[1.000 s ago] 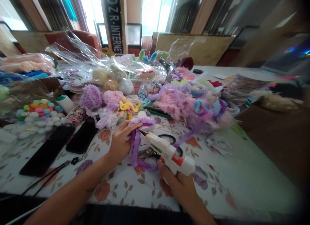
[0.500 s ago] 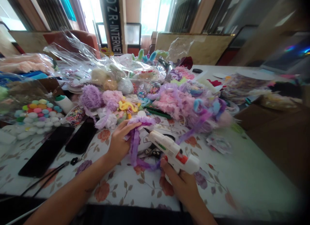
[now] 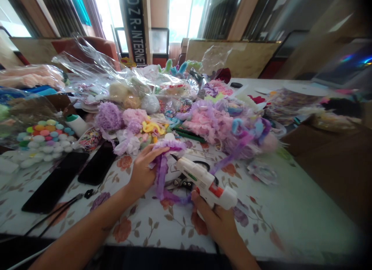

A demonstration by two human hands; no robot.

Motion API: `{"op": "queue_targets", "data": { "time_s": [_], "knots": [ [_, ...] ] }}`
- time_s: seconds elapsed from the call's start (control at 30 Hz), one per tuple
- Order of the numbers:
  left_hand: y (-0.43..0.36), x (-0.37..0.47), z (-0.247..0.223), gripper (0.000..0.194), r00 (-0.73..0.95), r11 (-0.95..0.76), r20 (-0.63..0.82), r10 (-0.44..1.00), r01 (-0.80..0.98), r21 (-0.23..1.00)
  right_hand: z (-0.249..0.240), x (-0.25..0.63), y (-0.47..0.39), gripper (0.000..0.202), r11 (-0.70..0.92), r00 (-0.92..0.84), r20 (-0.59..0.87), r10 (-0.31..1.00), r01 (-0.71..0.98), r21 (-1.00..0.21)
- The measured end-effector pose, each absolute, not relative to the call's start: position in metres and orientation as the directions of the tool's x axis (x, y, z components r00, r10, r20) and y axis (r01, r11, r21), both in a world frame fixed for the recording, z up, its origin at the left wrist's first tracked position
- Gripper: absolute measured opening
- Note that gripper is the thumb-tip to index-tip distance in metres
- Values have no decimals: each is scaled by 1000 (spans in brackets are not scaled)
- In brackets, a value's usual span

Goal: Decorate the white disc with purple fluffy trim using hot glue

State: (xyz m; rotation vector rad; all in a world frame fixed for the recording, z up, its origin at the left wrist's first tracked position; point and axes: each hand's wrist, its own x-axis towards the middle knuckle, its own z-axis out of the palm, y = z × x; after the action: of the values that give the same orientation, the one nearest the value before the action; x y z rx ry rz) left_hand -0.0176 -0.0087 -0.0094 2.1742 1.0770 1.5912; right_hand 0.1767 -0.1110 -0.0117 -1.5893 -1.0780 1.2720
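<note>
My left hand (image 3: 145,167) is closed on a fuzzy purple piece (image 3: 171,146), thumb and fingers pinching its near edge. From it a purple fluffy strip (image 3: 161,181) hangs down and loops along the table toward my right hand. A white hot glue gun (image 3: 200,177) with an orange-red part is gripped in my right hand (image 3: 216,217). Its dark nozzle points up and left, close beside the purple piece; whether they touch I cannot tell. Scissors (image 3: 186,183) with dark handles lie behind the glue gun, partly hidden by it.
Two black phones (image 3: 55,183) lie at left, near colourful pom-poms (image 3: 46,136). A heap of pink and purple ribbon (image 3: 206,122) and clear plastic bags (image 3: 139,78) fill the back. At right stands a cardboard box (image 3: 328,153). A floral cloth (image 3: 139,227) covers the table.
The glue gun and my right hand have shifted slightly left, bringing the nozzle a little nearer the purple piece. My left hand has stayed in place.
</note>
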Motion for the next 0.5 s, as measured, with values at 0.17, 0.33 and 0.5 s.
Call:
{"op": "queue_targets", "data": {
  "time_s": [0.17, 0.33, 0.5],
  "knots": [
    [-9, -17, -9, 44, 127, -692, 719, 684, 425, 583, -10, 175, -109, 50, -290, 145, -280, 949, 50, -956],
    [-9, -17, -10, 41, 121, -679, 708, 696, 430, 594, -8, 173, -109, 49, -311, 178, -309, 934, -21, -950],
    [-9, -17, -10, 42, 123, -681, 707, 697, 424, 598, -7, 172, -109, 46, -317, 147, -306, 941, 53, -947]
  ]
}}
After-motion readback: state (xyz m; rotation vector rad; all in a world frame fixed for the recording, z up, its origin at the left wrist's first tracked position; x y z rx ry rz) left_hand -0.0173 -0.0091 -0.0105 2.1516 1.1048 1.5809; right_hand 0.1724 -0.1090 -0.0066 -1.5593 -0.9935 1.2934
